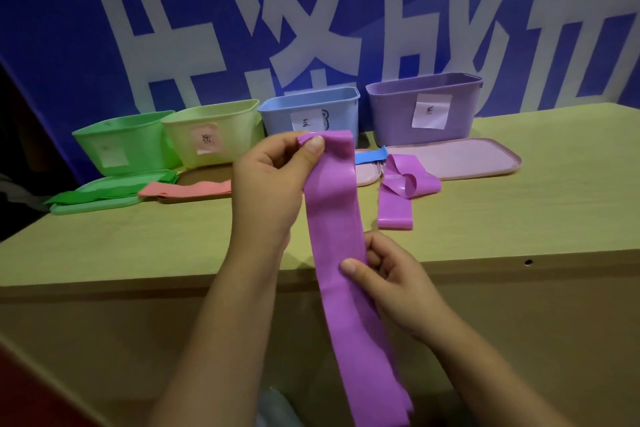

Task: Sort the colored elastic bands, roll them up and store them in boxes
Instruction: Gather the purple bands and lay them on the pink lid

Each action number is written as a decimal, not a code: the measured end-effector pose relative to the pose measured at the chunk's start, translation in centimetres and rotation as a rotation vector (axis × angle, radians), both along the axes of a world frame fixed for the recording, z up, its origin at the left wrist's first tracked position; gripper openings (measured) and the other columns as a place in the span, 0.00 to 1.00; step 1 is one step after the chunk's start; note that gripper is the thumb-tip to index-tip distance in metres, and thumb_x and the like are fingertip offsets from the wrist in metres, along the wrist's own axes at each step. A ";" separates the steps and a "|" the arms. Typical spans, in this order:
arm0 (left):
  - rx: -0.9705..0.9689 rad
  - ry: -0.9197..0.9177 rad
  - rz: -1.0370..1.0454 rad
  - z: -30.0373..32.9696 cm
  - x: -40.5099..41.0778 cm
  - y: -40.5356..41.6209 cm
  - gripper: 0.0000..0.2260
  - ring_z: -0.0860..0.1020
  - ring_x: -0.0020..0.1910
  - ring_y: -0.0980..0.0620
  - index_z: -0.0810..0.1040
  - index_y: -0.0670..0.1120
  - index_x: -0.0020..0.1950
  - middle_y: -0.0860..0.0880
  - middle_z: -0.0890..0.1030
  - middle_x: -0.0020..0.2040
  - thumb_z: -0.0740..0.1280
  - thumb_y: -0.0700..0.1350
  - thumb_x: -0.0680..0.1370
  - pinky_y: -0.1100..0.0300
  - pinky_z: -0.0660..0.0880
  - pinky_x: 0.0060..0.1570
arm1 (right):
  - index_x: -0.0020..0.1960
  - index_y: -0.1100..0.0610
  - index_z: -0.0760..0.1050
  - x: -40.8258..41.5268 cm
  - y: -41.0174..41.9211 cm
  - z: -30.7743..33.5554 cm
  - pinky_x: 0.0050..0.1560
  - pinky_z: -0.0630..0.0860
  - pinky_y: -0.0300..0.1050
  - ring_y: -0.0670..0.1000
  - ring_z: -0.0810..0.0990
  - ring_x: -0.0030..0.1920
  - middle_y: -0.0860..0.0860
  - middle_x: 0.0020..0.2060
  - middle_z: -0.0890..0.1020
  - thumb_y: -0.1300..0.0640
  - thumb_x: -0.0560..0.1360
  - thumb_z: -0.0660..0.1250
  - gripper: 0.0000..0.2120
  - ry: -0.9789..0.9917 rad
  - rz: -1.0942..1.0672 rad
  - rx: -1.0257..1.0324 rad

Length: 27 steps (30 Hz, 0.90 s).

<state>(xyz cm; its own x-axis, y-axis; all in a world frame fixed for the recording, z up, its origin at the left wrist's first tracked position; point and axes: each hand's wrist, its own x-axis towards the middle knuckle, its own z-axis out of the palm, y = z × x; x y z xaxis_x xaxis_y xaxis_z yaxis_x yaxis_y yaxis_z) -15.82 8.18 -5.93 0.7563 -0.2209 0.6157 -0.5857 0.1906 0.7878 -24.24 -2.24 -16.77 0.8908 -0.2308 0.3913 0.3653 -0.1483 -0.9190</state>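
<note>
A long, flat, glossy purple band hangs in front of the bench. The left hand pinches its bunched top end with fingers clamped, and the right hand pinches it midway. A second purple band lies twisted on the bench before the purple box. Four boxes stand in a row: green, yellow-green, blue and purple. One green band, one pink band and one blue band lie near them.
</note>
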 end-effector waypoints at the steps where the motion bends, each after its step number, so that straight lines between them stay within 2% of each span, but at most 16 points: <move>1: 0.006 0.014 -0.002 -0.1 0.2 0.0 0.06 0.79 0.39 0.60 0.81 0.52 0.44 0.58 0.82 0.36 0.68 0.41 0.75 0.60 0.77 0.41 | 0.52 0.53 0.74 0.2 -0.1 -0.1 0.41 0.75 0.43 0.48 0.80 0.42 0.50 0.40 0.82 0.55 0.75 0.67 0.07 -0.006 -0.009 0.017; 3: -0.003 0.030 -0.003 -0.2 0.4 0.1 0.06 0.79 0.39 0.59 0.80 0.52 0.44 0.57 0.82 0.36 0.68 0.41 0.76 0.60 0.78 0.42 | 0.56 0.49 0.71 0.4 -0.1 -0.3 0.41 0.73 0.44 0.49 0.79 0.41 0.53 0.39 0.81 0.57 0.77 0.65 0.09 -0.017 -0.030 0.055; 6: 0.000 0.025 -0.019 0.0 0.4 0.2 0.06 0.79 0.39 0.60 0.80 0.52 0.45 0.58 0.82 0.36 0.68 0.41 0.76 0.62 0.78 0.41 | 0.54 0.39 0.70 0.5 0.0 -0.5 0.41 0.70 0.49 0.51 0.74 0.39 0.55 0.35 0.75 0.45 0.75 0.61 0.08 -0.042 -0.066 0.041; 8: 0.005 0.018 -0.024 0.4 0.5 0.3 0.06 0.79 0.39 0.60 0.80 0.51 0.45 0.58 0.82 0.36 0.68 0.41 0.76 0.62 0.77 0.40 | 0.52 0.39 0.71 0.5 -0.1 -0.5 0.41 0.69 0.49 0.51 0.72 0.36 0.52 0.33 0.74 0.43 0.72 0.59 0.09 -0.048 -0.038 0.051; 11: 0.011 0.014 -0.032 1.3 0.9 0.4 0.06 0.79 0.37 0.61 0.80 0.51 0.44 0.58 0.82 0.35 0.68 0.40 0.76 0.65 0.76 0.38 | 0.51 0.39 0.70 0.3 -0.5 0.4 0.39 0.69 0.49 0.50 0.71 0.35 0.51 0.32 0.74 0.48 0.75 0.60 0.06 -0.051 -0.003 0.033; 15: -0.030 0.117 -0.082 2.0 1.2 0.2 0.06 0.78 0.38 0.57 0.81 0.50 0.43 0.56 0.82 0.36 0.68 0.40 0.75 0.62 0.76 0.37 | 0.54 0.47 0.66 -0.2 -0.8 1.9 0.35 0.72 0.46 0.47 0.73 0.33 0.47 0.30 0.75 0.62 0.79 0.60 0.11 -0.088 0.020 -0.039; 17: -0.044 0.178 -0.103 2.2 1.1 0.2 0.05 0.78 0.37 0.57 0.81 0.49 0.44 0.54 0.81 0.37 0.68 0.41 0.76 0.62 0.75 0.35 | 0.51 0.46 0.64 -0.2 -0.5 2.5 0.32 0.69 0.39 0.44 0.72 0.31 0.45 0.35 0.78 0.66 0.76 0.62 0.16 -0.132 0.017 -0.052; 19: -0.052 0.199 -0.125 2.3 0.8 0.2 0.04 0.79 0.37 0.57 0.81 0.48 0.45 0.53 0.81 0.37 0.67 0.40 0.76 0.63 0.76 0.35 | 0.48 0.41 0.64 -0.2 -0.3 2.9 0.31 0.69 0.36 0.43 0.72 0.31 0.45 0.45 0.78 0.64 0.72 0.65 0.19 -0.185 0.002 -0.069; 21: -0.057 0.199 -0.142 2.4 0.5 0.3 0.04 0.79 0.36 0.58 0.81 0.48 0.45 0.54 0.82 0.37 0.67 0.40 0.75 0.64 0.76 0.35 | 0.46 0.39 0.64 -0.3 -0.1 3.1 0.31 0.69 0.38 0.47 0.73 0.31 0.52 0.49 0.76 0.62 0.70 0.66 0.19 -0.216 -0.031 -0.133; 23: -0.063 0.191 -0.143 2.6 0.3 0.4 0.05 0.79 0.36 0.58 0.81 0.48 0.44 0.55 0.82 0.36 0.67 0.40 0.75 0.64 0.76 0.35 | 0.46 0.36 0.64 -0.4 -0.2 3.1 0.30 0.70 0.46 0.53 0.74 0.32 0.60 0.47 0.75 0.60 0.71 0.65 0.19 -0.221 -0.082 -0.224; 24: -0.069 0.188 -0.143 2.8 0.2 0.5 0.05 0.79 0.36 0.58 0.81 0.48 0.43 0.55 0.82 0.35 0.67 0.40 0.75 0.64 0.76 0.35 | 0.46 0.38 0.66 -0.4 -0.2 3.1 0.31 0.70 0.48 0.54 0.74 0.32 0.59 0.45 0.76 0.60 0.72 0.65 0.17 -0.237 -0.094 -0.253; 27: -0.107 0.173 -0.148 3.2 0.1 0.5 0.07 0.79 0.36 0.56 0.81 0.49 0.41 0.54 0.82 0.35 0.67 0.39 0.75 0.63 0.76 0.34 | 0.47 0.45 0.70 0.1 -0.2 3.0 0.36 0.69 0.36 0.46 0.74 0.35 0.45 0.44 0.75 0.57 0.74 0.62 0.07 -0.303 -0.112 -0.303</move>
<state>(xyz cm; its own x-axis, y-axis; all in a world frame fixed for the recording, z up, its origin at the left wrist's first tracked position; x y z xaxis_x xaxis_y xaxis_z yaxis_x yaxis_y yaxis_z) -15.75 8.67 -2.69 0.8165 -0.2777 0.5062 -0.4035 0.3525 0.8443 -24.18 -2.46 -13.80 0.7015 -0.1538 0.6959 0.5780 -0.4485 -0.6818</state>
